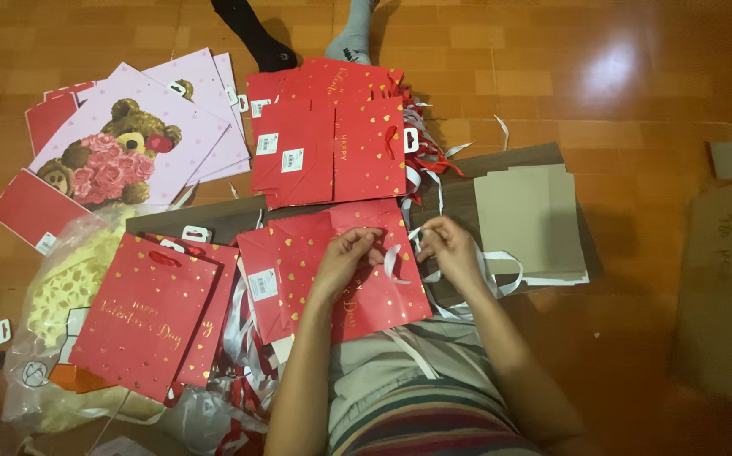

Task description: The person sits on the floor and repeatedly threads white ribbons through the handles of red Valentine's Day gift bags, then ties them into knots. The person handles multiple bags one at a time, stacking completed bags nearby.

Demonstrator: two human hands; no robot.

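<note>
The left hand pinches the upper edge of a red bag that lies flat on the floor just ahead of the person's lap, fingers closed on the paper near its top middle. The right hand sits just beside it, to the right, fingers closed on a white ribbon that loops between the two hands and trails off over the bag's right edge toward a brown board. The bag's long axis runs away from the body, mouth end under the hands, so the ribbon meets it at the top edge, nearer the left hand. A stack of grey card sheets lies right of the right hand; more red bags are piled beyond, another pile lies to the left, and pink bear bags lie farther left.
</note>
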